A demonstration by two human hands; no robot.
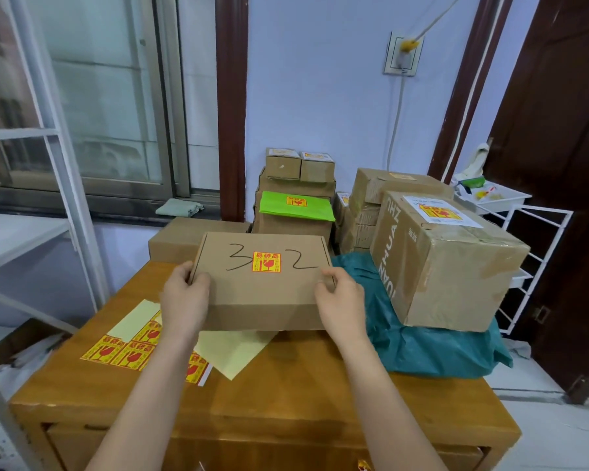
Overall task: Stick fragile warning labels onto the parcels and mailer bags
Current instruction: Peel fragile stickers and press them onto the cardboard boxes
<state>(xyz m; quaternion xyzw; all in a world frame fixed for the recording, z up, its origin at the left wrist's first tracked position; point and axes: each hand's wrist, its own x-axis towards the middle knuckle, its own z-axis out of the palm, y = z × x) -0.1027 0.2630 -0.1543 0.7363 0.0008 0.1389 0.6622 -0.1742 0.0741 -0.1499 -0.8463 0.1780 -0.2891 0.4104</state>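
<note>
Box, flat stiff cardboard with a label already on its lid, is held above the tabletop; left hand and right hand clasp its near corners. Probably light; side grips suit it.

We read "3" and "2" handwritten in black marker on the flat brown box, either side of its red-and-yellow fragile label headed 易碎品. The large carton at right shows "HUA" and "ZH" printed sideways; its white shipping label is illegible.
</note>
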